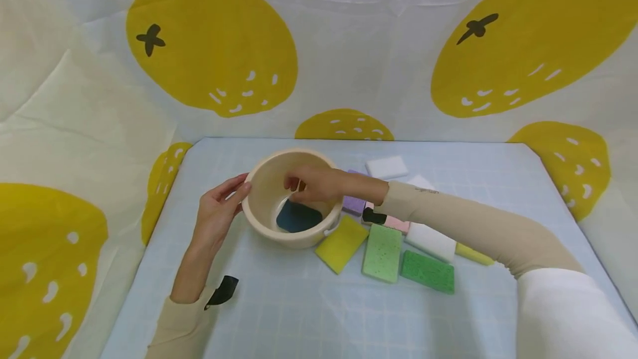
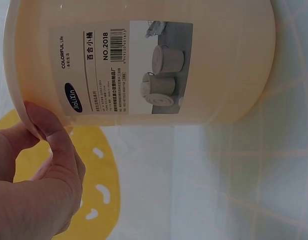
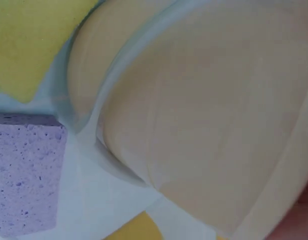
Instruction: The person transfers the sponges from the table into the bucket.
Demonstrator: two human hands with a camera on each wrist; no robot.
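My left hand [image 1: 219, 204] grips the rim of a cream plastic bucket [image 1: 291, 240] on its left side. Thumb and fingers pinch that rim in the left wrist view, beside a printed label [image 2: 118, 67]. On the bucket's floor lies a dark blue sponge [image 1: 299, 218]. Above it my right hand [image 1: 314, 181] reaches over the right rim into the bucket, fingers loosely bent with a gap to the thumb. The thumb overlaps the sponge's far edge in the head view. In the right wrist view the bucket's wall hides most of this hand.
Right of the bucket lie a yellow sponge [image 1: 342, 244], a light green sponge [image 1: 382, 254], a green sponge [image 1: 428, 271], a purple sponge [image 3: 28, 175], a pink one [image 1: 397, 225] and several white ones, partly under my right forearm. A fruit-print cloth [image 1: 359, 60] stands behind the table.
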